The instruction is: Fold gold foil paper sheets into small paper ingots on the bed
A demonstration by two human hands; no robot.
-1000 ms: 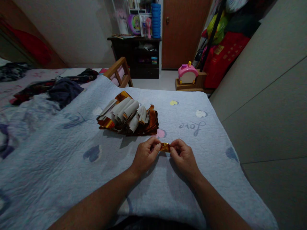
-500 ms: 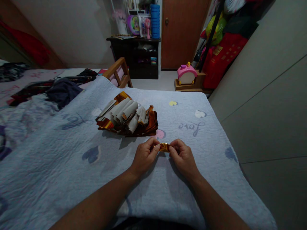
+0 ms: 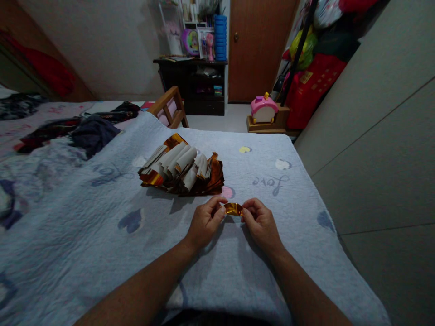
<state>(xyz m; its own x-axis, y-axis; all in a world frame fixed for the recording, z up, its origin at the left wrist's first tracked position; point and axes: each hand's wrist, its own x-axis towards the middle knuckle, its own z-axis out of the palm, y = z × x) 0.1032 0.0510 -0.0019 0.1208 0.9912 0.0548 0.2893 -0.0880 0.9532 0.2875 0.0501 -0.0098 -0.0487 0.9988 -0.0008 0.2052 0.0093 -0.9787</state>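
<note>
Between my two hands a small folded piece of shiny gold foil paper (image 3: 233,208) is held just above the bed cover, bent in a slight arch. My left hand (image 3: 206,220) pinches its left end between thumb and fingers. At the other end, my right hand (image 3: 261,220) grips it the same way. Just beyond my left hand lies a pile of gold foil paper sheets (image 3: 215,174), with several curled pieces showing whitish undersides on top.
A pale blue quilted cover (image 3: 272,253) with printed hearts spreads under everything. Clothes (image 3: 95,134) lie to the left. A wooden chair (image 3: 170,108), a dark cabinet (image 3: 190,86) and a pink toy (image 3: 263,108) stand past the far edge. A pale cupboard (image 3: 384,149) rises on the right.
The foil paper has gone from nearly straight to more arched, with a little more of it showing between my fingers. My hands have barely moved; the view has tilted up slightly.
</note>
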